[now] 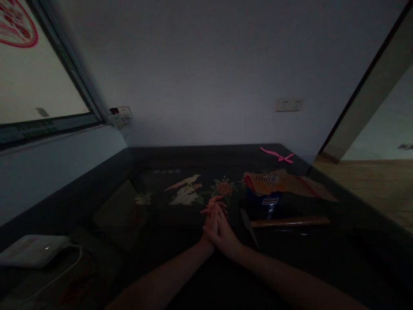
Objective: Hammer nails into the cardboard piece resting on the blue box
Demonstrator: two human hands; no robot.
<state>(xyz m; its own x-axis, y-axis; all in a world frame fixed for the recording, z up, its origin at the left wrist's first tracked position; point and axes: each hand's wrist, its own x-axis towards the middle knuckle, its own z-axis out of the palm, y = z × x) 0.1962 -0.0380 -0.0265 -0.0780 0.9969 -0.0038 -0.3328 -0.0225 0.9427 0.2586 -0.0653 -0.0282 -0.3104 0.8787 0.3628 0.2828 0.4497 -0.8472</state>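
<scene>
My left hand (pixel 210 226) and my right hand (pixel 226 237) are clasped together over the dark glossy table (pixel 193 280). Their fingers are interlaced, and I see no object between them. Just right of the hands lies a hammer (pixel 290 221) with a wooden handle pointing right and a dark metal head. Behind it sits a small blue box (pixel 263 199). On top is a torn piece of brown cardboard (pixel 293 184) with red bands, and several nails (pixel 266 177) lie in a row on it. Neither hand touches these things.
A pink strip-like thing (pixel 277 156) lies at the table's far right. At the left edge rests a white device (pixel 35 250) with a white cable (pixel 64 271). Wall sockets (pixel 289 104) are above the table. A bird-and-flower picture (pixel 189 189) decorates the tabletop.
</scene>
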